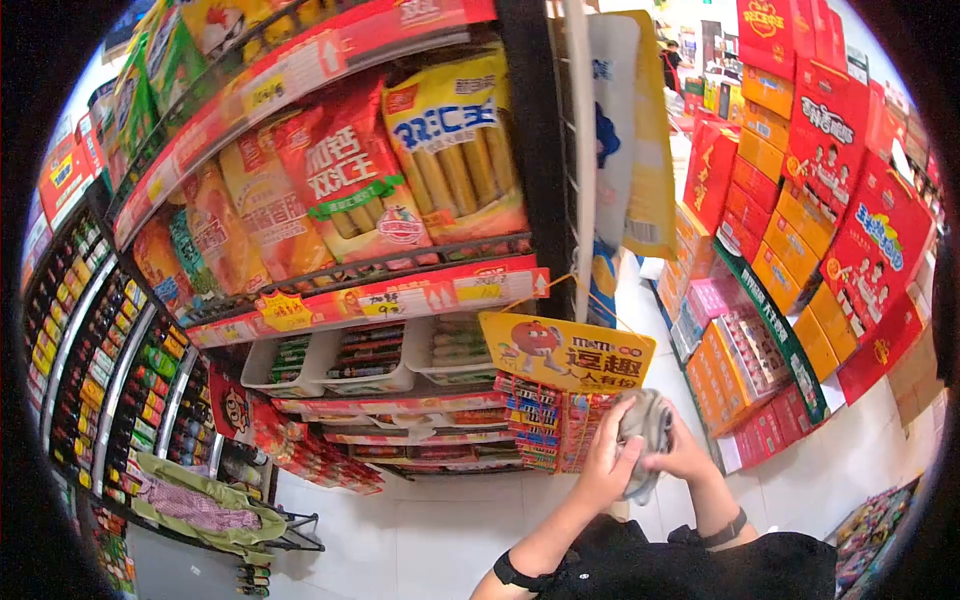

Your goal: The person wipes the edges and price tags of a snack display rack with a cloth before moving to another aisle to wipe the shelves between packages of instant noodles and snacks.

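You have the grey bundle (650, 425) in front of your body, up off the floor (430, 540), grasped between your two hands: the left hand (603, 462) closes on one side, the right hand (688, 452) on the other, with both thumbs on the face toward you. It looks soft and rounded, but what it is exactly, I cannot tell. To handle such a thing well, I would press evenly from both sides, with the thumbs light, because a hard pinch at one place could make it slip or fold. Support its lower end too, since this part hangs below the thumbs. The yellow sign (570, 352) and the hanging packets (535, 425) are near, beyond your left hand, so small movements close to the body are safer. The stacked boxes (725, 375) stand farther to your right.
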`<state>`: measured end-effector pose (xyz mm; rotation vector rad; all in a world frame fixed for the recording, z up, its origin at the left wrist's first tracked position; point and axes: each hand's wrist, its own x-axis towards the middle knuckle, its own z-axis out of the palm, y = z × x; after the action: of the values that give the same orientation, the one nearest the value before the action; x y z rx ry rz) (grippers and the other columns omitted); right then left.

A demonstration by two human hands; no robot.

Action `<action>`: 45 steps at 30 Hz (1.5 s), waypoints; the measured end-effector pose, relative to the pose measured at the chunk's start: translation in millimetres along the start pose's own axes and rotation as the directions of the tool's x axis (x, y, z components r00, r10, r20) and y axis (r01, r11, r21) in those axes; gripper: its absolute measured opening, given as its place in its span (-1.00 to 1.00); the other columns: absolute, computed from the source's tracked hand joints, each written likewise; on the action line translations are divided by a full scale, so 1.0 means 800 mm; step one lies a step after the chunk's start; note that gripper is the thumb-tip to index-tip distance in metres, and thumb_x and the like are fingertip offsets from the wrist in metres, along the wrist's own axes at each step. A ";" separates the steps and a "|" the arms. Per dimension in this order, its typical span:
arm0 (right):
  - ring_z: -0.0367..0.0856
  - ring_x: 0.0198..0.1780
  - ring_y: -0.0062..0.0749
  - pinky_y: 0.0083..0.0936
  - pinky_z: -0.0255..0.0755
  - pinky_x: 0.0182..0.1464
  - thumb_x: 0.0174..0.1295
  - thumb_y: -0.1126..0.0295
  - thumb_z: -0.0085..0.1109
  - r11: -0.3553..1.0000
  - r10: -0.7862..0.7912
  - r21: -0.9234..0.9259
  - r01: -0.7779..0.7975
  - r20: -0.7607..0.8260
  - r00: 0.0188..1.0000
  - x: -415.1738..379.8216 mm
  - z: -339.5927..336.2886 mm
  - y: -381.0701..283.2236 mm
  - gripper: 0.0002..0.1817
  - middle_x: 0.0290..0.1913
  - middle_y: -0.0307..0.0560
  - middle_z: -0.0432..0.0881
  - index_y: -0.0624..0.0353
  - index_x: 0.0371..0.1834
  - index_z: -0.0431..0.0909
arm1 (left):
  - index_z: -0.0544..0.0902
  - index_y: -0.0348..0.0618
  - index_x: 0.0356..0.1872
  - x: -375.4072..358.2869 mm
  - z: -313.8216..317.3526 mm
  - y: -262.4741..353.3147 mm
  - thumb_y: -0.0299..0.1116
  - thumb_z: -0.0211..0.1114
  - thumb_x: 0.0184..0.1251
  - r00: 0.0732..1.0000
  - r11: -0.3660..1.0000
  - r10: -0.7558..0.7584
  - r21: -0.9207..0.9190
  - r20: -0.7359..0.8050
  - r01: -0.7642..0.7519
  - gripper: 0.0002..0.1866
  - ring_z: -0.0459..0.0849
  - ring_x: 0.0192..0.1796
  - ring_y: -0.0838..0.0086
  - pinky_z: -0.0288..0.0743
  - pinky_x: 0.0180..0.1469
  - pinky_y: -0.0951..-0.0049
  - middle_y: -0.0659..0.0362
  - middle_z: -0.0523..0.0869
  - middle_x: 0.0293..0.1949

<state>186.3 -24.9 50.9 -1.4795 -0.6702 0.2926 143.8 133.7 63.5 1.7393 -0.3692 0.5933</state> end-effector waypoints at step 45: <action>0.50 -0.53 -0.52 -0.62 0.41 -0.50 0.00 0.20 0.09 0.967 0.115 0.250 -0.048 -0.258 0.959 0.071 -0.040 -0.069 -0.55 -0.46 -0.14 0.54 0.35 -0.14 0.47 | 0.43 -0.19 -0.42 0.138 -0.092 0.020 -0.53 0.26 -0.21 0.921 0.486 0.373 0.822 0.110 -0.295 -0.75 0.45 -0.21 0.12 0.34 -0.14 0.17 0.06 0.48 -0.38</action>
<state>237.5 -24.4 119.6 -1.2839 -0.3397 0.2212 211.3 208.1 151.7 2.5751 -0.4031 1.2880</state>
